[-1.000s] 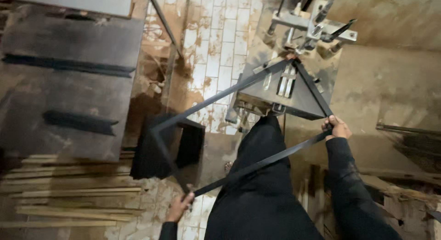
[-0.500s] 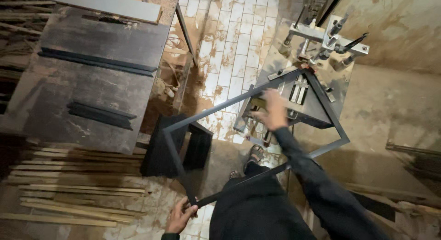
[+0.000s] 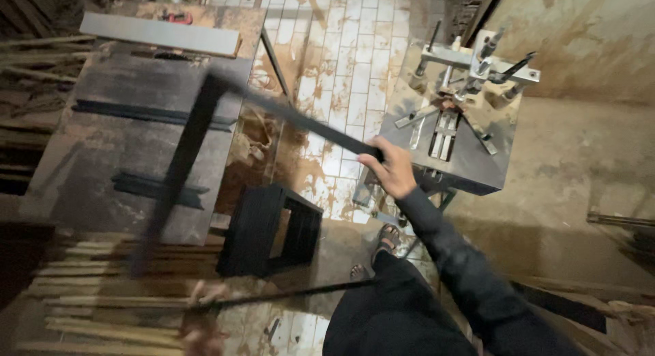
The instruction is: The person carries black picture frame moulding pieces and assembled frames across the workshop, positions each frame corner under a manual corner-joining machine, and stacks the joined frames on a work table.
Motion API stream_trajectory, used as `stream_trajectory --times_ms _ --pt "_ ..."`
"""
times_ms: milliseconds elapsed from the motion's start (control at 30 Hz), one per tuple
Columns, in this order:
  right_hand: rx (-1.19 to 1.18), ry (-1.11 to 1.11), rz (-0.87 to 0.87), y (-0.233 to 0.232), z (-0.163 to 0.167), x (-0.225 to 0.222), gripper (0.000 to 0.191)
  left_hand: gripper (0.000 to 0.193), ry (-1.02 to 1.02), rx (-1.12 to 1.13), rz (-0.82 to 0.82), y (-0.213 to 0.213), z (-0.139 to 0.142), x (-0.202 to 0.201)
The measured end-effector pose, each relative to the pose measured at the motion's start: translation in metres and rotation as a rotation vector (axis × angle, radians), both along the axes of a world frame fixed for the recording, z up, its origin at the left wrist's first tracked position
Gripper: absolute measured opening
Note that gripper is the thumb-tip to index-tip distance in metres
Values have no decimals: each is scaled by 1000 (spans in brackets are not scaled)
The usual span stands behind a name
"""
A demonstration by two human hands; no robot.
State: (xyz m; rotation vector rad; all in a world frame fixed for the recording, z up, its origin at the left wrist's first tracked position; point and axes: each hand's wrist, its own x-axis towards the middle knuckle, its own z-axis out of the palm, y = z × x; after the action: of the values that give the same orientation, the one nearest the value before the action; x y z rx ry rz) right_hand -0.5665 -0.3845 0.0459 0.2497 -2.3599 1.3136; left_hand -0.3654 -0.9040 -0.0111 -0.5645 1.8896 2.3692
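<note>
While the shot was pretty blurry, here's what I could make out:

Frame: a big dark metal frame (image 3: 198,131) was up in the air over the floor, tilted, its far bar running from the middle toward the far left and its left bar coming down toward the near left. It was smeared with motion blur.

Right hand: the right hand (image 3: 390,168) was wrapped around the far bar of the frame, fingers curled shut on it, just in front of the clamp counter.

Left hand: the left hand (image 3: 205,325) sat at the near left edge, gripping the thin near bar, though it was too blurred to see the fingers properly.

Clamp counter: a grey metal counter (image 3: 471,172) on the right carried a corner clamp jig (image 3: 471,73) at its far end.

Work counter: a dark, worn counter (image 3: 89,165) on the left had a couple of flat black strips (image 3: 153,185) lying on it and a pale plank (image 3: 160,34) at its far edge.

Stack: a pile of finished black frames (image 3: 269,230) stood on the floor between the two counters.

Floor: pale tiles (image 3: 348,69), rust-stained.

Timber: wooden slats (image 3: 95,308) lay stacked at the near left.
</note>
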Motion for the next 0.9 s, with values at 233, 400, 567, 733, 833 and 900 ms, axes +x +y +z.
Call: stream_trajectory --times_ms 233,400,567,733,833,900 --pt "-751 -182 -5 23 -50 117 19 52 709 -1054 121 189 29 -139" --pt "-1108 -24 -545 119 -67 157 43 52 838 -1153 -386 251 48 -229" --pt "-1062 -74 -732 151 -97 200 50 49 748 -1204 -744 326 17 -275" --pt "-1206 -186 -866 168 -111 197 29 48 537 -1220 -901 379 -19 -285" --pt "-1244 -253 -922 188 -104 176 29 49 481 -1214 -920 399 -28 -294" --pt "-1249 -252 -919 202 -97 157 29 48 517 -1206 -897 411 -29 -303"
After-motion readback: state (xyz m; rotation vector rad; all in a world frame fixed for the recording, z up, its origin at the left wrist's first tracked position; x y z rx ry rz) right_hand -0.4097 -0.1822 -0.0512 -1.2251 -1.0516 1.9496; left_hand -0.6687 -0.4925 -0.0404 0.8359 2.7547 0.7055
